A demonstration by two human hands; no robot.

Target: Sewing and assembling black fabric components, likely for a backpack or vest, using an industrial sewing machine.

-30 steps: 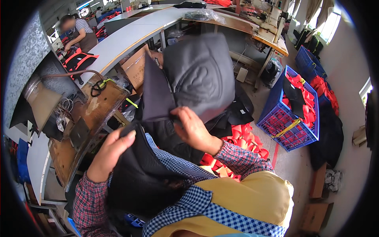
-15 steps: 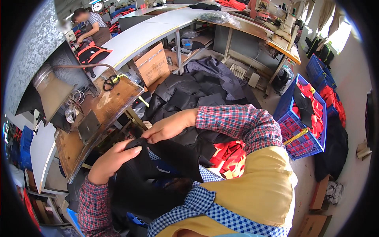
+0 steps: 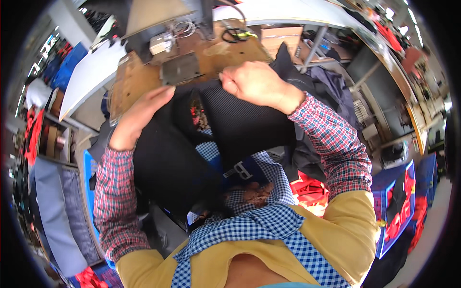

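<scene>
A black fabric piece [image 3: 252, 120] with a fine ribbed texture hangs between my hands over my lap, in front of the wooden worktop. My left hand [image 3: 146, 110] pinches its upper left edge, fingers pointing at the worktop. Farther right, my right hand [image 3: 257, 84] is closed like a fist around the upper edge. A narrow gap parts the cloth between the hands, and through it shows my blue checked apron [image 3: 276, 175]. The left side of the cloth droops in a dark fold. Fingertips behind the cloth are hidden.
Ahead, the wooden worktop [image 3: 139, 79] carries a metal plate [image 3: 180, 68], a machine [image 3: 158, 17] and black-handled scissors [image 3: 234, 34]. Red fabric [image 3: 309, 189] lies by my right side. A blue crate [image 3: 394, 211] with red pieces stands far right. Dark cloth is heaped beyond my right arm.
My view has turned left, toward the worktop. My hands, close together at one bunched edge before, are now apart, with the black fabric spread between them.
</scene>
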